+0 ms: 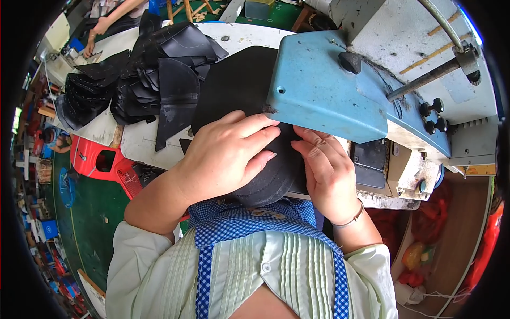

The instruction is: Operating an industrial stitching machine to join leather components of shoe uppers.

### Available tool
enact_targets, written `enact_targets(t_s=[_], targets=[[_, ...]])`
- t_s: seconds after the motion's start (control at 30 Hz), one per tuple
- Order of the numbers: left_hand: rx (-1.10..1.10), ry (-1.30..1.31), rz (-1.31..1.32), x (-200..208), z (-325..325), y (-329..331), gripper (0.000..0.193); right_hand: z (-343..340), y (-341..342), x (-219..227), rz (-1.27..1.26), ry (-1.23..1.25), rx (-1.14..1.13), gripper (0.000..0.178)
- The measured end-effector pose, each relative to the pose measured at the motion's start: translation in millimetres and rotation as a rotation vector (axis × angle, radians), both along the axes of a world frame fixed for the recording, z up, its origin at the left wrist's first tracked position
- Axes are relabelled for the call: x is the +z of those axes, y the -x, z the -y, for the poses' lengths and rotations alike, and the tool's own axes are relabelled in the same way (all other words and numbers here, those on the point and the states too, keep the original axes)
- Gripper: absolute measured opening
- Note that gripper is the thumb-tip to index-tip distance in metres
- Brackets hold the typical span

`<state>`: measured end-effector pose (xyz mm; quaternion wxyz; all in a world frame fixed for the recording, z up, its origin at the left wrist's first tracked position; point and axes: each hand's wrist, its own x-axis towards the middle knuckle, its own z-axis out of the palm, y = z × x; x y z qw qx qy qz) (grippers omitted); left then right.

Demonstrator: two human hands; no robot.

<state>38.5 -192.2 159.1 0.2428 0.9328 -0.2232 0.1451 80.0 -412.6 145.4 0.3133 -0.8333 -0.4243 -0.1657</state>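
A black, smooth-edged sheet piece (pixel 234 80), perhaps leather or a similar material, lies under the overhanging head of a blue machine (pixel 329 85). My left hand (pixel 228 154) rests on it from the left, fingers together and reaching to the machine head's lower edge, thumb close by. From the other side my right hand (pixel 328 173) grips the same piece with bent fingers, some tips partly hidden beneath the blue housing. Rounded black layers (pixel 268 186) hang over the table's near edge between my wrists. Whatever part of the machine meets the material is hidden.
Stacked black cut pieces (pixel 143 74) cover the white table (pixel 244 34) at the left. A red plastic stool (pixel 95 157) stands below. Another person's arm (pixel 109 21) reaches in at the far left. Right of the machine, a compartment (pixel 451 218) holds red bags.
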Motion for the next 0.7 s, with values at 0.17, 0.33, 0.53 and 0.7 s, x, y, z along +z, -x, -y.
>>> enact_targets(t_s=[0.17,0.33,0.53,0.7], targets=[[0.002,0.001,-0.013,0.2,0.4,-1.0,0.034,0.9,0.9,-0.2,-0.014,0.007,-0.011,0.022],[0.004,-0.005,-0.042,1.7,-0.3,-2.4,0.033,0.9,1.0,-1.4,0.005,0.008,-0.018,0.024],[-0.029,0.017,0.055,-1.5,-5.5,-8.2,0.031,1.1,0.1,-1.2,0.024,0.017,-0.007,0.024],[-0.025,0.025,0.068,-5.5,-8.1,-11.0,0.030,0.0,-1.0,-1.2,0.039,0.016,-0.001,0.026]])
